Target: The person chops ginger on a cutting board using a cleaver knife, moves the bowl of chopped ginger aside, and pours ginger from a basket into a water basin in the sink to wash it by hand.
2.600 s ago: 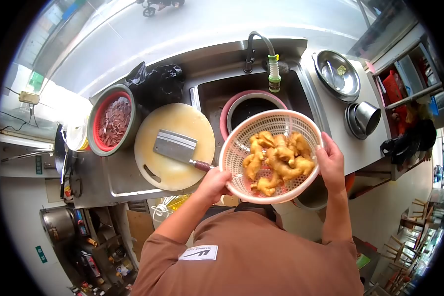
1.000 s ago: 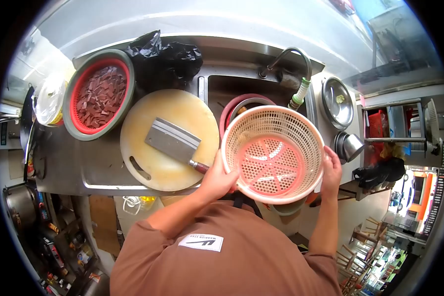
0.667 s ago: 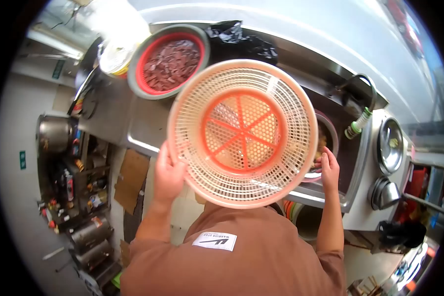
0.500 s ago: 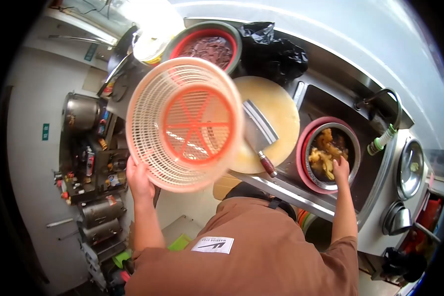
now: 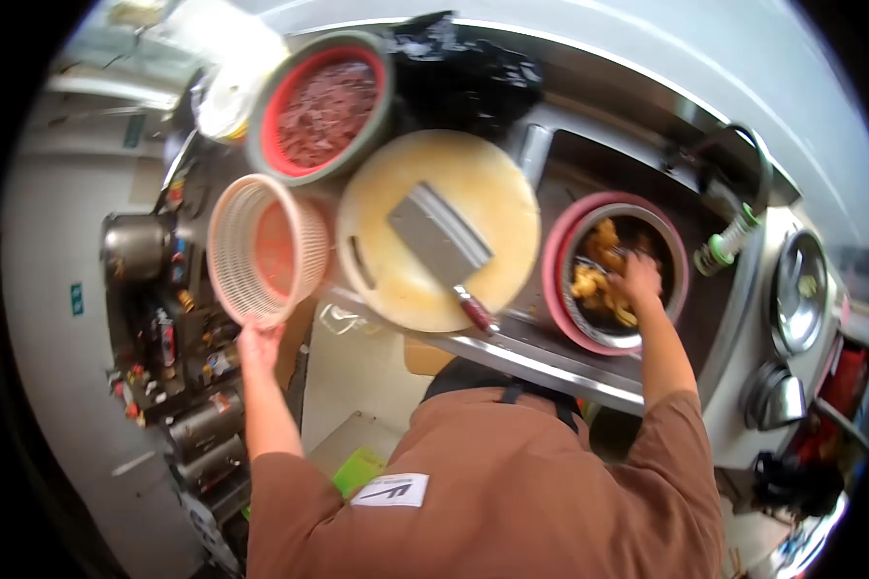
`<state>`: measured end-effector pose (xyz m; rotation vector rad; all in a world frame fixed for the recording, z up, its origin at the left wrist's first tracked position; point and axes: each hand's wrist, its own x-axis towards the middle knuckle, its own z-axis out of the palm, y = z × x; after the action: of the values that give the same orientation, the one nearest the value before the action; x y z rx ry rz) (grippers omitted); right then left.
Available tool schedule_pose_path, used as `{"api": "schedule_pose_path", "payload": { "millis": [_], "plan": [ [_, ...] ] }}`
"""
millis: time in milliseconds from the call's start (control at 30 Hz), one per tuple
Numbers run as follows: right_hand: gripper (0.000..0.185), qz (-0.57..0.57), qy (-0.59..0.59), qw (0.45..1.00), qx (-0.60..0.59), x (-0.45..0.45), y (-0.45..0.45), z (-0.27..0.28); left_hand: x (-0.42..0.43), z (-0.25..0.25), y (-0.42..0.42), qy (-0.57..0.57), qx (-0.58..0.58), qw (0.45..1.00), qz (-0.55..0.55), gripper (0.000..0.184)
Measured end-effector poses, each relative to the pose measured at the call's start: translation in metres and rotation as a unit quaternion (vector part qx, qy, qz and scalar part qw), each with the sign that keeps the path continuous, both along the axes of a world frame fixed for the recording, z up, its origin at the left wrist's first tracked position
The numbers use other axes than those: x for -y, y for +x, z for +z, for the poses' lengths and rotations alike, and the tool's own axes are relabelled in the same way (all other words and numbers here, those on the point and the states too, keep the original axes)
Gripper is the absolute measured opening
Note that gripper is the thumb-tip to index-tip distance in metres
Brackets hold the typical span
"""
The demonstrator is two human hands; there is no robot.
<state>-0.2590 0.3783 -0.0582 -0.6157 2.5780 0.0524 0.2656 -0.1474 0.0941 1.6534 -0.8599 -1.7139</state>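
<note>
My left hand grips the rim of an empty pink-white plastic basket, tilted on its side at the counter's left. My right hand reaches into a metal bowl of dark water, over yellow-brown ginger pieces; its fingertips are hidden among them. A pink basin surrounds the metal bowl in the sink. Between my hands lies a round cutting board with a cleaver on it, its handle toward me.
A grey basin with a red strainer holds sliced dark-red pieces. Black plastic bags lie behind the board. A faucet hangs at the sink's right, beside a metal plate and metal cups. Pots stand at lower left.
The ginger has gone from the basket into the metal bowl. My left hand has carried the emptied basket left and lower; my right hand has let go of it and moved into the bowl.
</note>
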Motion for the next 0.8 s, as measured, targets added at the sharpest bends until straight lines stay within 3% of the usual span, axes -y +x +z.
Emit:
{"api": "schedule_pose_path", "payload": {
  "millis": [67,100,133,167,267,333,433,467,500,567,633,733,800],
  "plan": [
    [0.07,-0.074,-0.027,0.997,0.026,-0.002,-0.01,-0.008,0.008,-0.008,0.014,0.001,0.082,0.996,0.045,0.056],
    [0.069,-0.045,-0.124,0.991,-0.037,-0.013,-0.006,-0.042,-0.002,-0.001,0.007,-0.033,0.173,0.981,0.078,0.06],
    [0.064,-0.037,-0.134,0.988,-0.068,-0.013,0.008,-0.064,-0.011,0.0,0.009,-0.072,0.246,0.964,0.077,0.06],
    [0.059,-0.043,-0.082,0.994,-0.049,0.003,0.019,-0.031,-0.016,0.004,0.013,-0.115,0.316,0.938,0.08,0.061],
    [0.054,0.008,-0.068,0.998,0.012,-0.003,0.011,-0.027,-0.029,0.004,0.036,-0.185,0.367,0.911,0.012,0.053],
    [0.051,-0.061,-0.11,0.987,0.096,-0.013,-0.002,-0.025,-0.045,0.01,0.027,-0.212,0.374,0.902,-0.031,0.049],
    [0.048,-0.025,-0.123,0.991,0.04,-0.014,0.001,-0.05,-0.076,0.02,-0.008,-0.242,0.369,0.894,-0.084,0.038],
    [0.047,0.045,-0.147,0.987,0.043,-0.023,0.0,-0.051,-0.08,0.02,-0.016,-0.295,0.355,0.877,-0.133,0.037],
    [0.047,0.044,-0.148,0.987,0.042,-0.025,-0.004,-0.048,-0.086,0.019,-0.024,-0.347,0.34,0.855,-0.181,0.036],
    [0.048,-0.068,-0.148,0.984,0.071,-0.03,-0.006,-0.035,-0.117,0.034,-0.077,-0.398,0.325,0.833,-0.208,0.031],
    [0.042,-0.044,-0.123,0.987,0.09,-0.028,-0.006,-0.049,-0.154,0.045,-0.135,-0.439,0.288,0.799,-0.293,0.026],
    [0.042,0.029,-0.176,0.978,0.112,-0.03,-0.01,-0.031,-0.201,0.038,-0.195,-0.368,0.148,0.841,-0.367,0.023],
    [0.046,-0.073,-0.195,0.974,0.093,-0.036,-0.01,-0.025,-0.244,0.036,-0.238,-0.308,0.078,0.829,-0.461,0.022]
  ]
}}
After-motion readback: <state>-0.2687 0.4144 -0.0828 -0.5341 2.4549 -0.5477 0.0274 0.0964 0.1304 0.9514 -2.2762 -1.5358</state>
